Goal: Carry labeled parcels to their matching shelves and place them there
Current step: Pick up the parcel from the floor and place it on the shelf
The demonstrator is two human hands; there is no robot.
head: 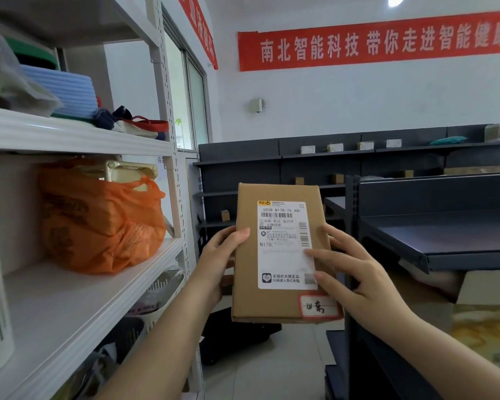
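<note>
A brown cardboard parcel (247, 269) is held upright in front of me, its face toward the camera. It carries a white shipping label (285, 255) and a small red-bordered handwritten sticker (319, 306) at its lower right corner. My left hand (220, 255) grips the parcel's left edge, thumb on the front. My right hand (355, 272) holds the right edge, with fingertips resting on the label.
A white shelf unit (78, 290) stands close on my left, holding an orange plastic bag (98, 220) and folded items above. A dark metal shelf (445, 235) juts out on the right. Dark wall shelving (329, 157) with several small boxes runs along the back. Tiled floor lies between.
</note>
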